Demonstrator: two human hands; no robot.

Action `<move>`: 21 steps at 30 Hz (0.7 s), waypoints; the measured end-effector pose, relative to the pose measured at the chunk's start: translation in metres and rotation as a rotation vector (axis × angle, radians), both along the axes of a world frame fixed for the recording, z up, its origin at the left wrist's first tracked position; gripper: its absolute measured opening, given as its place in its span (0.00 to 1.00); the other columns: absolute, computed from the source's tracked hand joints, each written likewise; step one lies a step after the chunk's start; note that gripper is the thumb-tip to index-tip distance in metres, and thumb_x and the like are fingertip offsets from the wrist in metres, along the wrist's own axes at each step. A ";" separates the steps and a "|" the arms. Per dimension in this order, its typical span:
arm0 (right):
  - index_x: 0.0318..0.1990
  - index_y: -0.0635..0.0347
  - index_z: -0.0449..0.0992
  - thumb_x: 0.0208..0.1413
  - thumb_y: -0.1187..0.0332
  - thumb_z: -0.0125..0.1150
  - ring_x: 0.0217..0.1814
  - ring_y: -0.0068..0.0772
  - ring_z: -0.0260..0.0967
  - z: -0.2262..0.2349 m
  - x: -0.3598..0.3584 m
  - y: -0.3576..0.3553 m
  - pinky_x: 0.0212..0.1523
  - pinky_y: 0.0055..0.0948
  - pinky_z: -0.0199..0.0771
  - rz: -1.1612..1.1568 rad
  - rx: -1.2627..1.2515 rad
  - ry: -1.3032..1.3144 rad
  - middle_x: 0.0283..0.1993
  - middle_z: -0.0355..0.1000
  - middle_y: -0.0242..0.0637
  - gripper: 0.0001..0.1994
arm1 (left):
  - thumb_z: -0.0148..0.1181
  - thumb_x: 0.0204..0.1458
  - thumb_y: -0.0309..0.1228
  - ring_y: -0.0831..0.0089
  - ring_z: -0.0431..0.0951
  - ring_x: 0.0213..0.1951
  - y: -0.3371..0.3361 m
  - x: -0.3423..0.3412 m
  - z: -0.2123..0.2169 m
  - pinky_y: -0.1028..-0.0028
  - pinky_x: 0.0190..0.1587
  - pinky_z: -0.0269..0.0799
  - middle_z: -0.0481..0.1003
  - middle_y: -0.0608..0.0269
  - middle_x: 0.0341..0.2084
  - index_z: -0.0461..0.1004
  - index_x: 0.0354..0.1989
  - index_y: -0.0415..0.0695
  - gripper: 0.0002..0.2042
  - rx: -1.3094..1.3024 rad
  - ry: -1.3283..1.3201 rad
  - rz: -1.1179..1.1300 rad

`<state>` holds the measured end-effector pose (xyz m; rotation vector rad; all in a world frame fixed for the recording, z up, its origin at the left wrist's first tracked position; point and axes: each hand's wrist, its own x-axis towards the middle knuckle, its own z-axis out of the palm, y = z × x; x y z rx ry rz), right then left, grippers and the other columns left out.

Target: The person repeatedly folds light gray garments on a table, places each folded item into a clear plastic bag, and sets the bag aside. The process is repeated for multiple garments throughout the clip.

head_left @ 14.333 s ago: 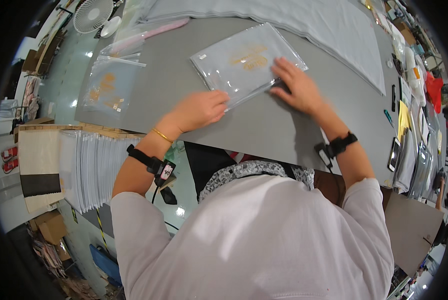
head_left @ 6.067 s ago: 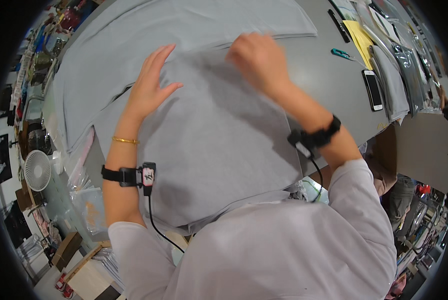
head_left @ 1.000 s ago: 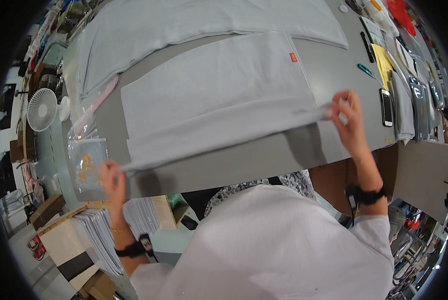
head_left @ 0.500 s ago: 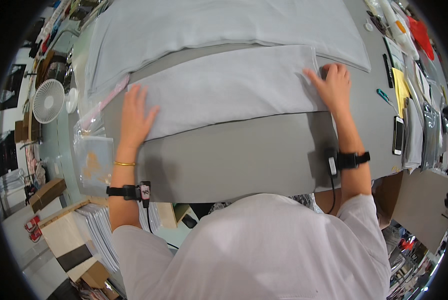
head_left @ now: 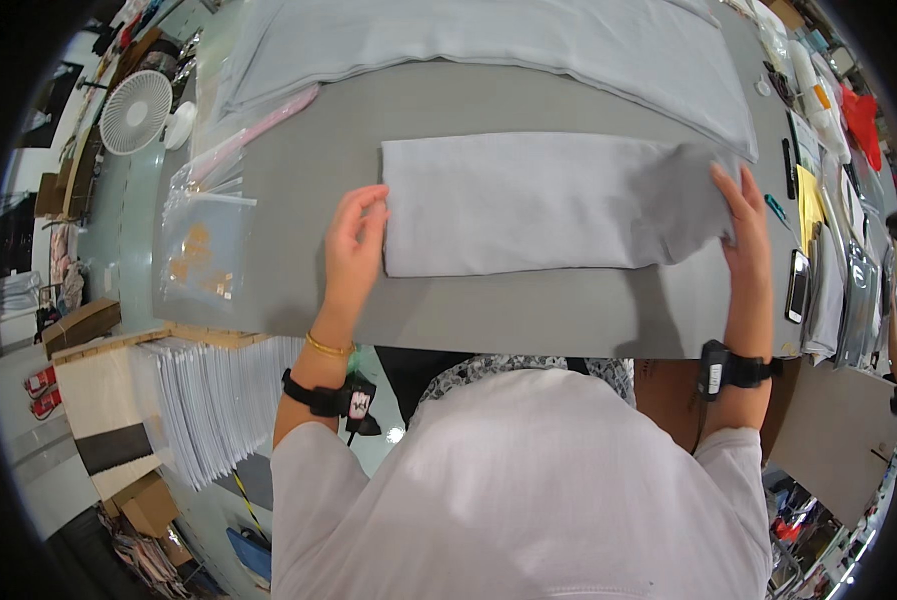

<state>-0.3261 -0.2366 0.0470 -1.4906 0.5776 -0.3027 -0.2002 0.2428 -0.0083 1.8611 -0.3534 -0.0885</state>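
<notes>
Folded pale grey cloth (head_left: 509, 205), right end rumpled, gripped by right hand (head_left: 749, 225), left hand (head_left: 355, 240), its grip unclear

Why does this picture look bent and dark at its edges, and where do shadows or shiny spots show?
In the head view, the fisheye lens bows the gray table and leaves a dark rim; also in the head view, a shadow falls below the folded gray cloth near the right hand, and glare whitens the floor in spots.

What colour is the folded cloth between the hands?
The folded cloth is light grey and looks plain where visible; it shows best in the head view.
</notes>
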 end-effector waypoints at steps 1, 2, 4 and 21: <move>0.71 0.69 0.59 0.65 0.65 0.65 0.57 0.30 0.76 0.010 0.016 0.037 0.56 0.30 0.76 0.098 -0.001 -0.120 0.54 0.78 0.41 0.32 | 0.56 0.67 0.48 0.61 0.79 0.52 0.002 0.006 0.004 0.67 0.50 0.80 0.74 0.45 0.54 0.64 0.65 0.32 0.31 -0.098 0.134 -0.010; 0.71 0.67 0.57 0.64 0.65 0.66 0.57 0.30 0.76 0.016 0.034 0.078 0.57 0.30 0.75 0.214 0.020 -0.202 0.53 0.78 0.41 0.33 | 0.55 0.68 0.48 0.65 0.81 0.46 0.003 0.011 0.008 0.70 0.45 0.81 0.76 0.48 0.50 0.66 0.64 0.33 0.29 -0.197 0.264 -0.021; 0.71 0.67 0.59 0.65 0.67 0.64 0.53 0.28 0.76 0.016 0.065 0.163 0.57 0.28 0.75 0.400 -0.137 -0.203 0.54 0.78 0.40 0.32 | 0.55 0.68 0.48 0.68 0.83 0.39 0.000 0.016 0.016 0.72 0.39 0.83 0.79 0.52 0.45 0.69 0.61 0.34 0.27 -0.315 0.453 -0.036; 0.73 0.63 0.62 0.63 0.39 0.56 0.82 0.57 0.45 -0.063 0.037 0.167 0.80 0.52 0.41 0.601 -1.428 0.020 0.77 0.55 0.57 0.41 | 0.66 0.59 0.37 0.52 0.70 0.64 -0.026 0.018 0.002 0.56 0.65 0.66 0.67 0.45 0.64 0.67 0.63 0.36 0.27 0.701 -0.347 0.014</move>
